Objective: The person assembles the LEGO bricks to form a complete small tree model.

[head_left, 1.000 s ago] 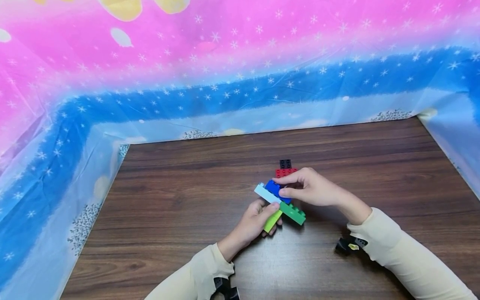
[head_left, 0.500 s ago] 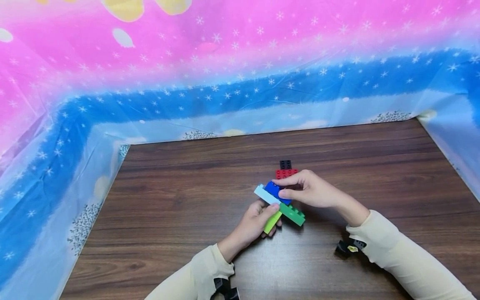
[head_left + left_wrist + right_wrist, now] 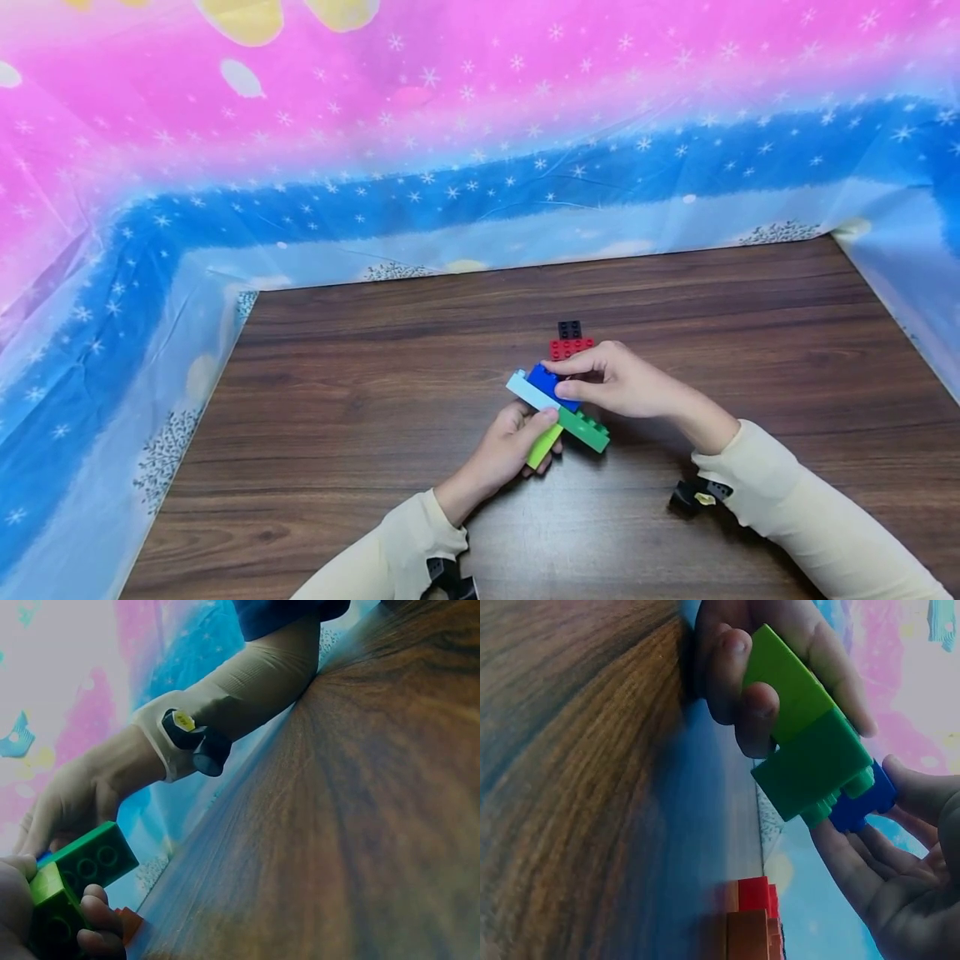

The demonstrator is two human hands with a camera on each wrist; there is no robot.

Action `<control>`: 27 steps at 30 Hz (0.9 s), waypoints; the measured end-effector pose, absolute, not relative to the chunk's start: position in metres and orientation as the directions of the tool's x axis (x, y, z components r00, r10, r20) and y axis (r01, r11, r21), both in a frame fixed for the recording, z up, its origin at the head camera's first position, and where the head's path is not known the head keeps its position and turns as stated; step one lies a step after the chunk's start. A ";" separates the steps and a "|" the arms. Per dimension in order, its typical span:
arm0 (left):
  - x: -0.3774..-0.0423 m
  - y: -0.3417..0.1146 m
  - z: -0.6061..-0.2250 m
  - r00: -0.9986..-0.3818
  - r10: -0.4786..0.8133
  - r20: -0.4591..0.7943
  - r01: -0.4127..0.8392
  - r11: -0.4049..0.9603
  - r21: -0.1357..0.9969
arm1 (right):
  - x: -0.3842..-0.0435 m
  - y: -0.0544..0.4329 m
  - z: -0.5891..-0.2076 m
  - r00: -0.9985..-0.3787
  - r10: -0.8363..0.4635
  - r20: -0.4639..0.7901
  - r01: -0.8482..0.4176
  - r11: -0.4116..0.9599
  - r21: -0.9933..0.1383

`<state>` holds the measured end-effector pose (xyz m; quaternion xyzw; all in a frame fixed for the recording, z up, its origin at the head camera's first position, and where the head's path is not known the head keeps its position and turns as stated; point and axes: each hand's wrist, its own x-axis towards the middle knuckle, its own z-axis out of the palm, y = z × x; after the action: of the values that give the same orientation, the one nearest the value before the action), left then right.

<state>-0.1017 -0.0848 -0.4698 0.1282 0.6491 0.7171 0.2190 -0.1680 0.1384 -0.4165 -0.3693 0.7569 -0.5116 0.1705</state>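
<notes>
My left hand [image 3: 510, 437] grips a lime-green toy brick [image 3: 543, 447] at the bottom of a small built piece, its thumb up against the bricks above. Across the lime brick lie a light blue brick [image 3: 531, 392] and a green brick [image 3: 585, 430], end to end and tilted. A blue brick [image 3: 549, 382] sits on top where these two meet, and my right hand [image 3: 633, 385] pinches it between thumb and fingers. The right wrist view shows the blue brick [image 3: 866, 801] against the studded side of the green brick [image 3: 814, 769]. Left-hand fingers partly cover the lime brick [image 3: 787, 679].
Just beyond the hands, a red brick [image 3: 570, 347] and a black brick [image 3: 570, 329] lie on the brown wooden table [image 3: 360, 400]. An orange-brown brick [image 3: 748, 935] stands beside the red one in the right wrist view. A printed cloth [image 3: 450, 192] hangs around the table edges.
</notes>
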 end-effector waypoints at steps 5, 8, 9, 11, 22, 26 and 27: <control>-0.103 -0.085 -0.470 -0.871 0.479 -0.109 -0.155 -0.058 0.986 | -0.170 0.137 -0.420 -0.672 -0.733 0.103 -0.348 0.190 -0.918; -0.103 -0.085 -0.469 -0.871 0.478 -0.114 -0.157 -0.050 0.986 | -0.169 0.136 -0.422 -0.689 -0.718 0.099 -0.332 0.192 -0.923; -0.103 -0.085 -0.470 -0.871 0.478 -0.113 -0.154 -0.047 0.987 | -0.168 0.135 -0.423 -0.696 -0.711 0.099 -0.332 0.196 -0.923; -0.103 -0.086 -0.469 -0.871 0.480 -0.109 -0.145 -0.040 0.989 | -0.166 0.134 -0.422 -0.708 -0.699 0.104 -0.337 0.205 -0.919; -0.103 -0.087 -0.471 -0.879 0.463 -0.114 -0.168 -0.076 0.983 | -0.165 0.129 -0.425 -0.740 -0.669 0.071 -0.266 0.194 -0.944; -0.102 -0.087 -0.471 -0.883 0.459 -0.099 -0.161 -0.097 0.982 | -0.165 0.128 -0.429 -0.758 -0.646 0.090 -0.248 0.158 -0.956; -0.102 -0.087 -0.471 -0.883 0.460 -0.094 -0.156 -0.099 0.983 | -0.165 0.128 -0.430 -0.760 -0.643 0.095 -0.247 0.151 -0.957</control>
<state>-0.1021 -0.0868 -0.4710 0.1193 0.6371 0.7318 0.2106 -0.1650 0.1281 -0.4298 -0.3012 0.7391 -0.5776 0.1714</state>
